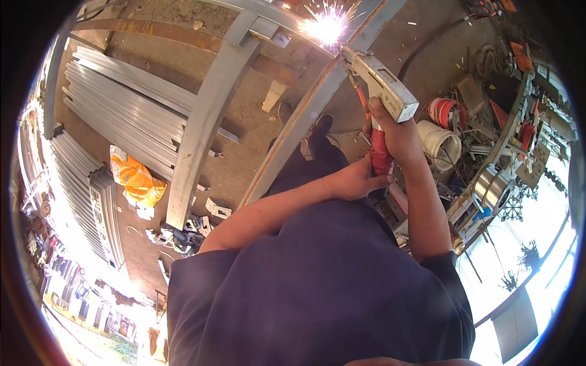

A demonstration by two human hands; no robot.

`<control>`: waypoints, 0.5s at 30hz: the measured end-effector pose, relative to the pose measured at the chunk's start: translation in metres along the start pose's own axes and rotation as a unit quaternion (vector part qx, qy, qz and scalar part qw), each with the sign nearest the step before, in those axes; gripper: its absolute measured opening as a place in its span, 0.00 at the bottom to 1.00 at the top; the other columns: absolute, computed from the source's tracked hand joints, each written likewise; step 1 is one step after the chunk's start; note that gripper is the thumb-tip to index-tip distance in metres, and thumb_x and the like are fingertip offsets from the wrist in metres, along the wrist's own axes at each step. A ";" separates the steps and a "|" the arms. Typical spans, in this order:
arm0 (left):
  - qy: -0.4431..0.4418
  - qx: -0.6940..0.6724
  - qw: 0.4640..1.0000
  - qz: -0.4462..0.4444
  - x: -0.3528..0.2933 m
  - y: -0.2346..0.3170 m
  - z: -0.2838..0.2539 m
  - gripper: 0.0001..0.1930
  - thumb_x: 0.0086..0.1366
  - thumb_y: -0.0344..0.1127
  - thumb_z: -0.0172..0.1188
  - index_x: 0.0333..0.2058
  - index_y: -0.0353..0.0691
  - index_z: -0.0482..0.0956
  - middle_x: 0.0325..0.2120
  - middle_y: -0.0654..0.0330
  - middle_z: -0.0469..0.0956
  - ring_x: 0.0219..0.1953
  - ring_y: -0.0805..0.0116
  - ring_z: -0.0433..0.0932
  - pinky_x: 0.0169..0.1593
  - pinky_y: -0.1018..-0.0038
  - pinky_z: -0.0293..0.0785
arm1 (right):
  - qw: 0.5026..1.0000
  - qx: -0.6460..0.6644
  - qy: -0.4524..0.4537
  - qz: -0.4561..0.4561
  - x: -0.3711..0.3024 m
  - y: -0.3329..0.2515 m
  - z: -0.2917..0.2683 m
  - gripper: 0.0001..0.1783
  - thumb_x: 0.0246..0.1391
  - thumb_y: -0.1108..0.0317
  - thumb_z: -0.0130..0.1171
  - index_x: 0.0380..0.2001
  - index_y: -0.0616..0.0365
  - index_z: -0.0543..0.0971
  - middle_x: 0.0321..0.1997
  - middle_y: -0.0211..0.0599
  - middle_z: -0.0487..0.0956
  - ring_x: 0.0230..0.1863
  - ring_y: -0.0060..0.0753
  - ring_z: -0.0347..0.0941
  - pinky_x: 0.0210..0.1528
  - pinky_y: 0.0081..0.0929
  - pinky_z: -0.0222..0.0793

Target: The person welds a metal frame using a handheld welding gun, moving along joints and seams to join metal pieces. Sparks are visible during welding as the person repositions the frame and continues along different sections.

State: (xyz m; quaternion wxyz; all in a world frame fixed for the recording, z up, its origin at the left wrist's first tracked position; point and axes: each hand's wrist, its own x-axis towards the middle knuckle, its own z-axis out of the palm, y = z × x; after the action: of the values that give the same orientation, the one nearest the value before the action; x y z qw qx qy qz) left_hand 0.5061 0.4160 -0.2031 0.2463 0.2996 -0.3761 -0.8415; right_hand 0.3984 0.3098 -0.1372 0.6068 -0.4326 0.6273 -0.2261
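Note:
A welding gun (389, 90), with a boxy grey metal body and a red grip, points up and left from my right hand (400, 135). My right fingers wrap its red part, just under the grey body. Lower down, my left hand (353, 181) closes on the red lower end of the same gun. Bright white-pink sparks (326, 27) burst at the tip, where a long grey steel beam (317, 100) meets a crossing steel member (268, 13). The glare hides the joint itself.
A second steel beam (210, 128) runs beside this one. Stacked metal profiles (122, 107) and an orange-and-white bag (137, 182) lie left. At right are a white bucket (438, 145), a red reel-like item (447, 114), a wire spool (493, 188) and a cluttered rack. My shoes (323, 122) stand by the beam.

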 end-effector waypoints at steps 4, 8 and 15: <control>0.000 0.005 1.000 0.006 -0.001 -0.003 0.001 0.24 0.76 0.47 0.60 0.60 0.36 0.67 0.50 0.56 0.76 0.54 0.66 0.75 0.61 0.66 0.71 | 1.000 -0.007 -0.003 0.016 -0.001 -0.001 -0.001 0.22 0.71 0.50 0.61 0.53 0.58 0.77 0.40 0.29 0.80 0.31 0.21 0.78 0.32 0.24 0.75; -0.005 0.005 1.000 0.002 -0.002 -0.006 0.002 0.21 0.78 0.46 0.58 0.58 0.38 0.68 0.48 0.60 0.76 0.52 0.71 0.74 0.59 0.67 0.71 | 1.000 -0.002 -0.004 0.007 -0.002 -0.001 -0.001 0.22 0.71 0.50 0.61 0.53 0.58 0.77 0.40 0.29 0.80 0.31 0.20 0.77 0.32 0.23 0.75; -0.006 0.006 1.000 -0.009 -0.002 -0.010 0.002 0.32 0.73 0.47 0.63 0.65 0.34 0.61 0.52 0.49 0.78 0.56 0.60 0.77 0.62 0.63 0.72 | 1.000 0.001 -0.001 0.013 -0.005 0.000 0.000 0.20 0.72 0.51 0.60 0.50 0.58 0.77 0.39 0.28 0.80 0.30 0.21 0.77 0.33 0.24 0.74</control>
State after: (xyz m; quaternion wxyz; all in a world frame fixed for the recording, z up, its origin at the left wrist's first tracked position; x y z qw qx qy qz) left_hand 0.5046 0.4242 -0.2090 0.2351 0.2991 -0.3796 -0.8433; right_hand 0.3980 0.3142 -0.1348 0.6112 -0.4236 0.6320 -0.2181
